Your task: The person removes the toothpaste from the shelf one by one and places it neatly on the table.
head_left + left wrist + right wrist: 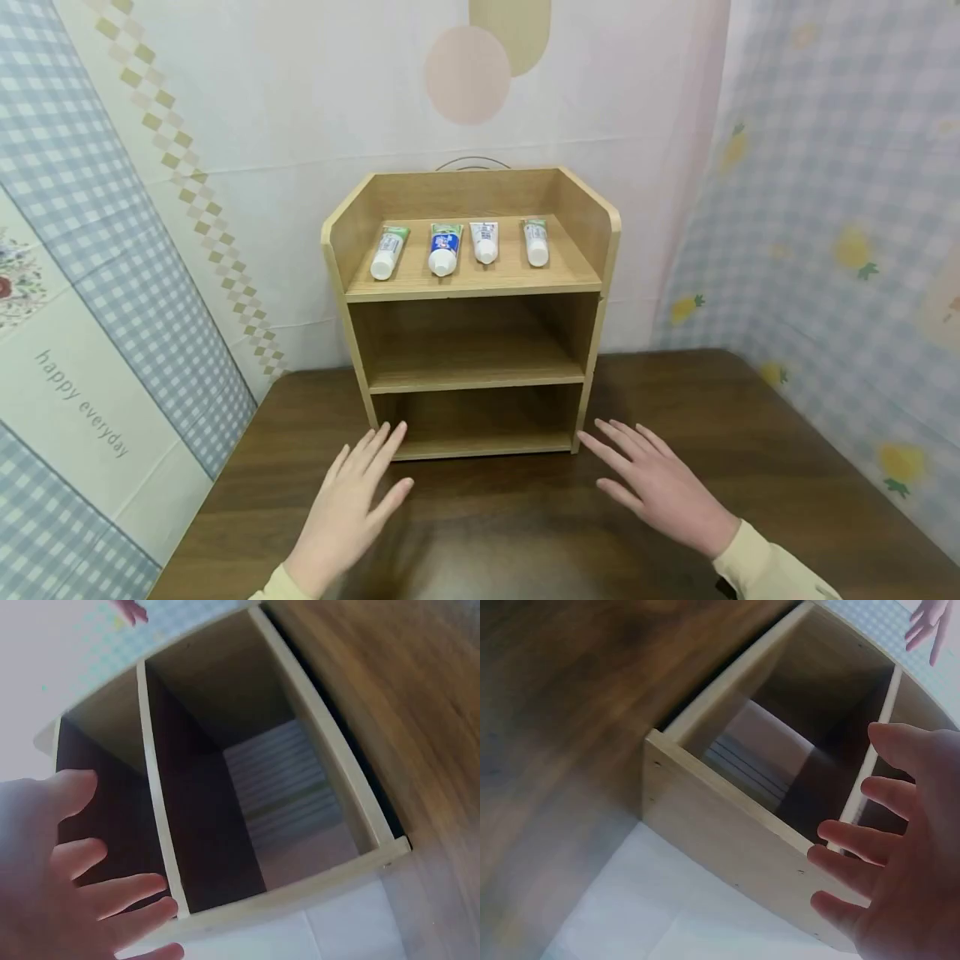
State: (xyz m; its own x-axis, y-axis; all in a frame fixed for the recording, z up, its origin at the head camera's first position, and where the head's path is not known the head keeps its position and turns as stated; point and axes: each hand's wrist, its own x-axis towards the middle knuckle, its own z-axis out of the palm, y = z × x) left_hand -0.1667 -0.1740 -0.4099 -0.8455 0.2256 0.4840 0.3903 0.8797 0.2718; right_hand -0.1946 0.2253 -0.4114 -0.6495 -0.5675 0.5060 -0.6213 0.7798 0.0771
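Both hands hover in front of a small wooden shelf [476, 382], holding nothing. My left hand [348, 500] has its fingers spread and points at the shelf's lower left corner. Near the lower right corner, my right hand [660, 487] reaches in with straight fingers. On the shelf's top board lie several tubes with white caps toward me: a green-ended tube [389, 252] at the left, a blue and green tube [445, 248], a white tube [485, 242], and another green-ended tube [536, 242] at the right. In the left wrist view, the shelf's two lower compartments [217, 787] hold no objects.
The shelf stands on a dark brown table [510, 525], close to a patterned cloth backdrop [300, 167]. Raised side panels and a back panel [465, 193] border the top board. Checked cloth [97, 208] hangs at the left, and cloth with pineapple prints [840, 275] at the right.
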